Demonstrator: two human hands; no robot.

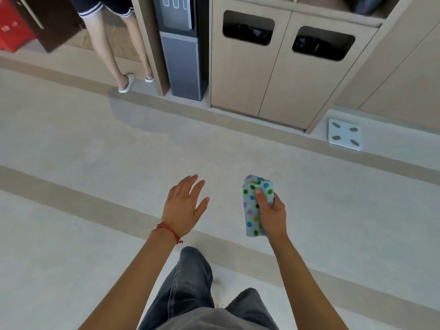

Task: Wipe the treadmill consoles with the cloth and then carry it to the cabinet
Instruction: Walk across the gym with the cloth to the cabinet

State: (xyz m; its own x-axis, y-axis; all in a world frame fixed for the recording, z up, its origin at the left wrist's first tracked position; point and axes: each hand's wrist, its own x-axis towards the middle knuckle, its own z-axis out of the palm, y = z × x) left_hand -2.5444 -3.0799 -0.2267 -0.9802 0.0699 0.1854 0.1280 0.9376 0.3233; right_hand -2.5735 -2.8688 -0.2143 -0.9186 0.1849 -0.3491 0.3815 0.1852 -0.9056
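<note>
My right hand [273, 211] grips a folded light-blue cloth [252, 206] with coloured dots, held upright in front of me over the floor. To its left, my left hand [184, 206] is empty, fingers spread, with a red bead bracelet on the wrist. A beige wooden cabinet [281, 75] stands ahead along the wall, with two doors that each have a dark bin opening. No treadmill console is in view.
A grey water dispenser [182, 58] stands in a niche left of the cabinet. Another person's legs in slippers [119, 51] are at the far left by it. A white bathroom scale [345, 134] lies on the floor right of the cabinet. A red box [14, 27] sits top left.
</note>
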